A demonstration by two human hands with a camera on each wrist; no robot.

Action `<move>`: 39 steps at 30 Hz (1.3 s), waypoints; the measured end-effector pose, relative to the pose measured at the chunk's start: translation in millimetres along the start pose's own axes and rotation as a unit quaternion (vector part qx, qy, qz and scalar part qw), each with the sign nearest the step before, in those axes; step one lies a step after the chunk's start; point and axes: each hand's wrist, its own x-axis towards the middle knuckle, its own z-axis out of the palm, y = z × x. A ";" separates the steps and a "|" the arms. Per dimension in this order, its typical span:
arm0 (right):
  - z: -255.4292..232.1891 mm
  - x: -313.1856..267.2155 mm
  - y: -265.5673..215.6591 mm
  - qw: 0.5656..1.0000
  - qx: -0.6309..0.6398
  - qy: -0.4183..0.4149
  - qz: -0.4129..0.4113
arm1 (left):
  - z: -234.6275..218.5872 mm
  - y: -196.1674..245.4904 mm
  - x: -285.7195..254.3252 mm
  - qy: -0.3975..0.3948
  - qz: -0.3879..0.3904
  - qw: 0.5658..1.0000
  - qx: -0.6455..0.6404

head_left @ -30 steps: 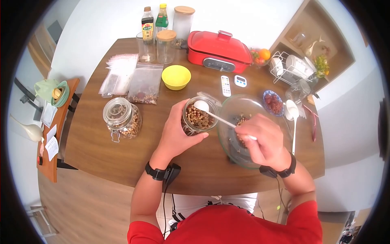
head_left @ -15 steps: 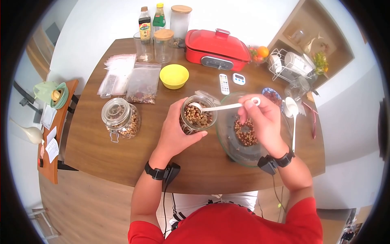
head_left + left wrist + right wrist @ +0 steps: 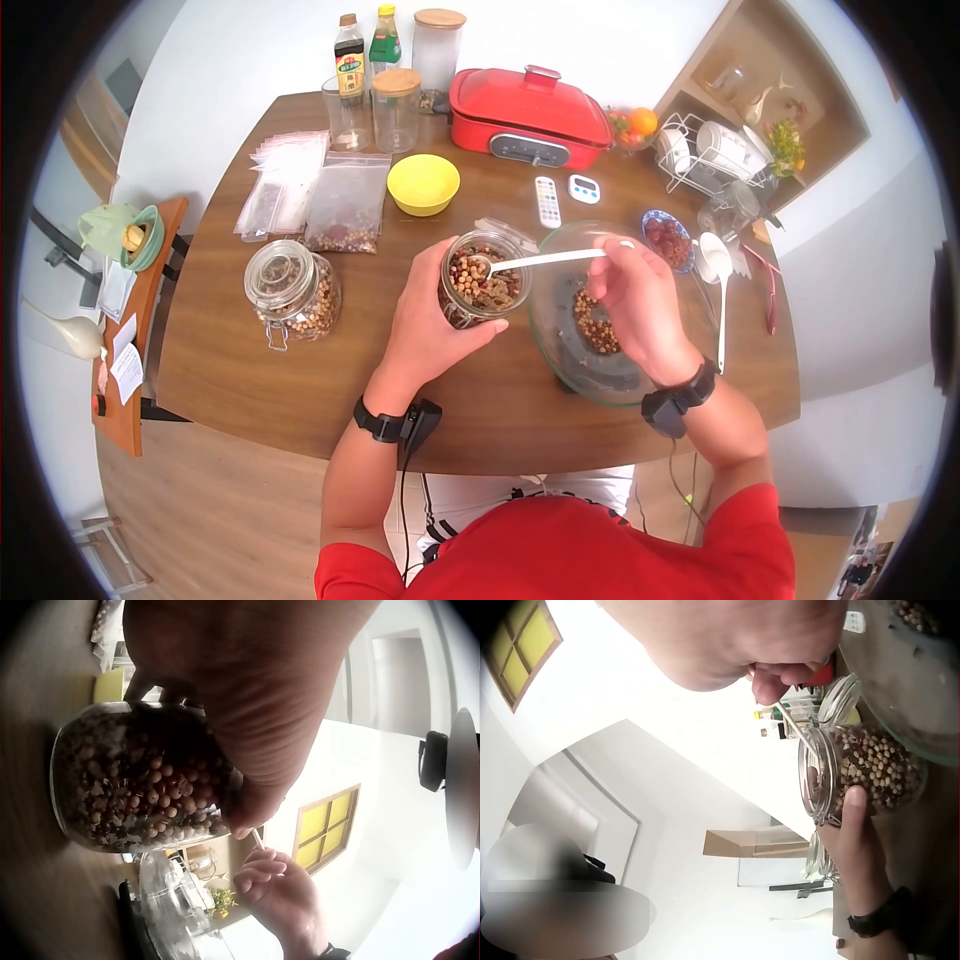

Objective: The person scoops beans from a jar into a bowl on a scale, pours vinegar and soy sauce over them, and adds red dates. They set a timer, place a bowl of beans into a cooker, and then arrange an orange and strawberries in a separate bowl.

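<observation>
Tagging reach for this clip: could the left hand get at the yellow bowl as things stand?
Probably not to grasp it: the left hand is holding the open jar. The yellow bowl looks close, though, with nothing standing between.

The left hand [image 3: 428,315] grips the open jar [image 3: 462,314], which has beans [image 3: 470,275] in it. The right hand [image 3: 642,305] pinches a white spoon [image 3: 555,258], and its tip is inside the open jar. Right of the open jar is a glass bowl [image 3: 615,382]. Left of it stands another jar [image 3: 298,292]. Behind it are a yellow bowl [image 3: 423,206] and, farther back, a red cooker [image 3: 530,108].
</observation>
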 end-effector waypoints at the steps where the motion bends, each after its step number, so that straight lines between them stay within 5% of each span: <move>1: -0.9 -1.0 -0.8 1.000 0.012 0.009 0.009 | -0.1 -0.1 -0.2 0.000 0.004 1.000 0.005; 39: -55.7 -19.0 -12.5 0.982 0.176 0.007 0.065 | 2.7 -3.8 -2.2 -0.001 -0.048 0.999 -0.024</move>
